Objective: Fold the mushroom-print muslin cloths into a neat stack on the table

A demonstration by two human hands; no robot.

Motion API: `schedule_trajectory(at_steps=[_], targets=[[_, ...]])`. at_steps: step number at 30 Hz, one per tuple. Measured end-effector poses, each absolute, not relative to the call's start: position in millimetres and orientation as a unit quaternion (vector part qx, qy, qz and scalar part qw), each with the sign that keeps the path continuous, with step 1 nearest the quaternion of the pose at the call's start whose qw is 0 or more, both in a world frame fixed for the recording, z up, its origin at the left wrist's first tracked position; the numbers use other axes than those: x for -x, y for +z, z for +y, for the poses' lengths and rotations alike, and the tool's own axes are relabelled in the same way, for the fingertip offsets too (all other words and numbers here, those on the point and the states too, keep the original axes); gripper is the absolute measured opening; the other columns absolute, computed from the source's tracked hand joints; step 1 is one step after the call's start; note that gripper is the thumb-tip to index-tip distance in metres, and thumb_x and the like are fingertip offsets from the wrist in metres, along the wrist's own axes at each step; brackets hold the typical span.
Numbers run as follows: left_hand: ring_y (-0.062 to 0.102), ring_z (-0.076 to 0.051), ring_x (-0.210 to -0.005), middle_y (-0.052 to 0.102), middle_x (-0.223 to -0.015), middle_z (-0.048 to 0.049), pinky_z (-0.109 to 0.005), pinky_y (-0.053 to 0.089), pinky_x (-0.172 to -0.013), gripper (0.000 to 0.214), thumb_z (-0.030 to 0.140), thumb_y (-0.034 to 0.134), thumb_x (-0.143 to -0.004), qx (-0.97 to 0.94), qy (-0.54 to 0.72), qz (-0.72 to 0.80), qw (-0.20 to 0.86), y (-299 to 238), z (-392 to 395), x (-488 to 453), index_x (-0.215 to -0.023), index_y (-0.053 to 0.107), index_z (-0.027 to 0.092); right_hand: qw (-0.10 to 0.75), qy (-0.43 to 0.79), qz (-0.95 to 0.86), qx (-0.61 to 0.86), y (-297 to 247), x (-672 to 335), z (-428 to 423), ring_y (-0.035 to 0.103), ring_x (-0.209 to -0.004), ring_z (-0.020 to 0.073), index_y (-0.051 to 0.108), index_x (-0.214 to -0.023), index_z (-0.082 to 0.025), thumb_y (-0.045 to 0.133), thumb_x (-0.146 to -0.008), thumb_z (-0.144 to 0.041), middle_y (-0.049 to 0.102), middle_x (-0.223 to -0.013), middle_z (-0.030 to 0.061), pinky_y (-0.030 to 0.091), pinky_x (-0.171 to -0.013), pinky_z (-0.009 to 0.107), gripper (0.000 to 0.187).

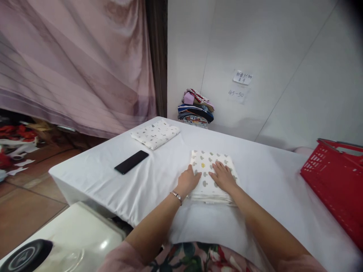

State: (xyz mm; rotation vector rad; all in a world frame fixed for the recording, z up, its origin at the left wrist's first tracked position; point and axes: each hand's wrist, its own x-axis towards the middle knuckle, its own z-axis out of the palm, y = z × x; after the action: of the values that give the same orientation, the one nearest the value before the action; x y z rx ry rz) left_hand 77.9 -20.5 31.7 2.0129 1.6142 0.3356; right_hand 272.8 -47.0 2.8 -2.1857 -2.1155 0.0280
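Phone [131, 162], red basket [330, 177] flank folded cloth [209, 159]

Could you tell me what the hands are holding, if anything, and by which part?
Nothing is gripped: the left hand and right hand lie flat on top of the folded patterned cloth.
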Motion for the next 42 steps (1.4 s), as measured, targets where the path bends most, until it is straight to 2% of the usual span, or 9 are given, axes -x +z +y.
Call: schedule_trajectory(at_steps=[3, 7, 10, 14, 17, 23, 32, 37, 42], targets=[[0.061, -0.028, -0.097, 0.066, -0.102, -0.0139, -0.033, 0.043, -0.075, 0.055, 0.054, 0.042, -0.083, -0.758, 0.099, 0.600, 0.236, 33, -28, -73, -0.123, 0.041, 0.016, 0.052, 0.017, -0.695, 0.717, 7, -271, -47, 0.014, -0.138, 0.0236, 0.035, -0.138, -0.017, 0.024, -0.093, -0.051, 0.024, -0.150, 0.0093, 0.012, -0.110, 0.043, 0.058], [0.062, -0.029, -0.093, 0.066, -0.095, -0.0141, -0.037, 0.044, -0.077, 0.050, 0.057, 0.036, -0.085, -0.775, 0.061, 0.603, 0.179, 31, -35, -66, -0.110, 0.051, 0.015, 0.055, 0.040, -0.691, 0.720, 12, -268, -47, 0.013, -0.139, 0.0236, 0.035, -0.138, -0.018, 0.028, -0.092, -0.049, 0.021, -0.151, 0.0092, 0.011, -0.110, 0.043, 0.056], [0.060, -0.028, -0.097, 0.064, -0.102, -0.0144, -0.038, 0.044, -0.080, 0.047, 0.054, 0.036, -0.087, -0.789, 0.097, 0.595, 0.117, 30, -37, -65, -0.110, 0.053, 0.015, 0.084, 0.084, -0.691, 0.714, 14, -271, -46, 0.014, -0.139, 0.0235, 0.039, -0.136, -0.019, 0.037, -0.090, -0.047, 0.024, -0.150, 0.0083, 0.011, -0.110, 0.044, 0.054], [0.042, -0.028, -0.123, 0.047, -0.133, -0.0144, -0.042, 0.035, -0.099, 0.047, 0.044, 0.045, -0.086, -0.840, 0.220, 0.495, 0.041, 27, -38, -71, -0.126, 0.045, 0.019, 0.252, 0.131, -0.630, 0.723, 18, -298, -42, 0.034, -0.131, 0.0199, 0.053, -0.125, -0.023, 0.046, -0.084, -0.038, 0.040, -0.142, 0.0044, 0.029, -0.106, 0.037, 0.044], [0.027, -0.028, -0.134, 0.038, -0.142, -0.0102, -0.046, 0.022, -0.110, 0.046, 0.043, 0.049, -0.085, -0.874, 0.222, 0.428, 0.064, 18, -39, -77, -0.127, 0.048, 0.022, 0.343, 0.147, -0.490, 0.788, 21, -331, -37, 0.049, -0.119, 0.0189, 0.052, -0.126, -0.022, 0.044, -0.084, -0.037, 0.051, -0.133, 0.0047, 0.041, -0.095, 0.032, 0.045], [0.022, -0.028, -0.137, 0.037, -0.144, -0.0080, -0.049, 0.019, -0.110, 0.047, 0.046, 0.042, -0.088, -0.887, 0.191, 0.412, 0.090, 2, -42, -82, -0.128, 0.049, 0.023, 0.312, 0.193, -0.417, 0.832, 22, -365, -23, 0.062, -0.095, 0.0224, 0.054, -0.122, -0.011, 0.047, -0.083, -0.044, 0.063, -0.112, 0.0136, 0.049, -0.075, 0.030, 0.051], [0.021, -0.026, -0.137, 0.036, -0.144, -0.0067, -0.049, 0.020, -0.110, 0.048, 0.046, 0.039, -0.089, -0.890, 0.172, 0.417, 0.063, 3, -42, -83, -0.130, 0.047, 0.023, 0.275, 0.198, -0.431, 0.836, 27, -355, -26, 0.059, -0.100, 0.0252, 0.064, -0.100, -0.014, 0.054, -0.080, -0.043, 0.065, -0.108, 0.0123, 0.044, -0.082, 0.030, 0.036], [0.021, -0.026, -0.137, 0.037, -0.144, -0.0070, -0.049, 0.019, -0.110, 0.047, 0.046, 0.040, -0.089, -0.890, 0.176, 0.416, 0.062, 5, -43, -83, -0.130, 0.047, 0.024, 0.290, 0.226, -0.419, 0.830, 22, -349, -51, 0.063, -0.090, 0.0199, 0.052, -0.121, -0.016, 0.046, -0.083, -0.049, 0.064, -0.110, 0.0099, 0.047, -0.073, 0.026, 0.051], [0.024, -0.028, -0.136, 0.038, -0.143, -0.0071, -0.051, 0.020, -0.110, 0.046, 0.045, 0.042, -0.088, -0.888, 0.189, 0.411, 0.080, 6, -43, -84, -0.129, 0.049, 0.025, 0.288, 0.239, -0.409, 0.832, 24, -340, -83, 0.062, -0.092, 0.0215, 0.033, -0.138, -0.017, 0.046, -0.083, -0.051, 0.063, -0.112, 0.0115, 0.047, -0.078, 0.029, 0.066]])
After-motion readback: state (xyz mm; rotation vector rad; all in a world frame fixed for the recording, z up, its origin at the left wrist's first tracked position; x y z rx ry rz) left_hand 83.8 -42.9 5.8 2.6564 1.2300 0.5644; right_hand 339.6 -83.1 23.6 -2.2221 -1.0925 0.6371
